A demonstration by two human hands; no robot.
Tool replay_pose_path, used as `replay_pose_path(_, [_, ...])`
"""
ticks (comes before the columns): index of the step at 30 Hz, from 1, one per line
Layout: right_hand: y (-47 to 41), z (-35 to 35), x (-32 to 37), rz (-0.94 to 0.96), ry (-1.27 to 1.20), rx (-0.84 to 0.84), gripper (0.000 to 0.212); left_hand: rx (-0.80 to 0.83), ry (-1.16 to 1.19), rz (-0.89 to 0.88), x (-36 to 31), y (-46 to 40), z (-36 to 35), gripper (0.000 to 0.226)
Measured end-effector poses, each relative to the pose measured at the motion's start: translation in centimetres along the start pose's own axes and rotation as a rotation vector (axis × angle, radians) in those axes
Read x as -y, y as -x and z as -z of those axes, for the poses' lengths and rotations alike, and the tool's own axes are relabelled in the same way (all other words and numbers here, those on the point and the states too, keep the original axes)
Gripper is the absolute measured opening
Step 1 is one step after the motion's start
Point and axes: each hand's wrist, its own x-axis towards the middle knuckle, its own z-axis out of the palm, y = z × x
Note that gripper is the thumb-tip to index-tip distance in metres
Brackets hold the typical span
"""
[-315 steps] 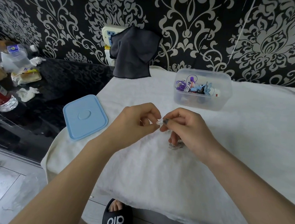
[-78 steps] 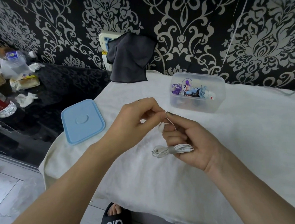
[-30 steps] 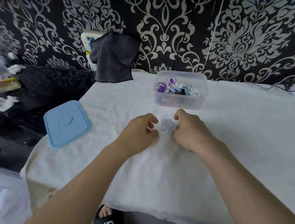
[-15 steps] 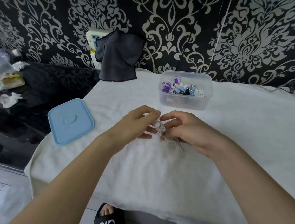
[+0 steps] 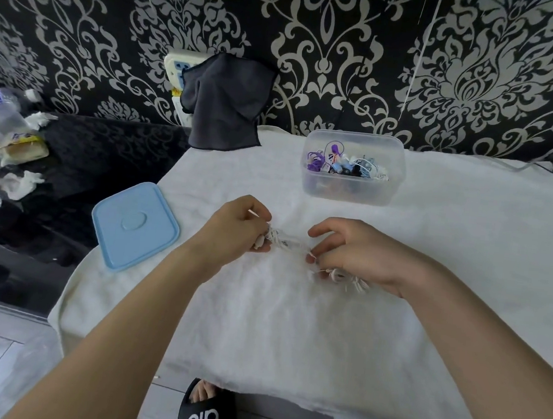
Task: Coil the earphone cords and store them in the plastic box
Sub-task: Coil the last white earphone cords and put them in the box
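A white earphone cord (image 5: 285, 242) stretches between my two hands just above the white cloth. My left hand (image 5: 238, 227) pinches one bunched end of it. My right hand (image 5: 354, 254) grips the other part, and a small coil of the cord (image 5: 346, 279) pokes out under its fingers. The clear plastic box (image 5: 350, 190) stands open behind the hands, holding several purple, blue and white coiled earphones (image 5: 342, 163).
The box's light blue lid (image 5: 135, 225) lies flat at the cloth's left edge. A dark grey cloth (image 5: 226, 103) hangs on the patterned wall over a socket. Bottles and wrappers (image 5: 4, 138) clutter the black counter at left. A slippered foot (image 5: 205, 410) shows below the table edge.
My hands have drawn apart, the right one moving right and toward me, so the white cord now runs stretched between them instead of being bunched where the fingers met.
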Motion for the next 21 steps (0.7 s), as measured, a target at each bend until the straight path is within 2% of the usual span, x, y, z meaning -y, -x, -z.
replay_pose_path(3, [0.1,0.0,0.4,-0.019,-0.056,-0.02,0.037,0.074,-0.074,0.024,0.2,0.3,-0.2,0.015])
replay_pose_path(8, [0.5,0.2,1.1,-0.046,-0.283,-0.036,0.026,0.131,-0.368,-0.06,0.0,1.1,-0.2,0.021])
replay_pose_path(14, [0.4,-0.4,2.0,0.028,-0.551,-0.044,0.022,0.3,-0.341,-0.121,-0.7,1.7,-0.8,0.03])
replay_pose_path(19, [0.0,-1.3,2.4,0.029,-0.782,-0.056,0.026,0.27,-0.293,-0.166,-0.7,1.5,-1.1,0.005])
replay_pose_path(21, [-0.1,-1.4,2.4,0.015,-0.814,-0.082,0.025,0.231,-0.269,-0.16,-0.8,1.5,-0.9,0.011])
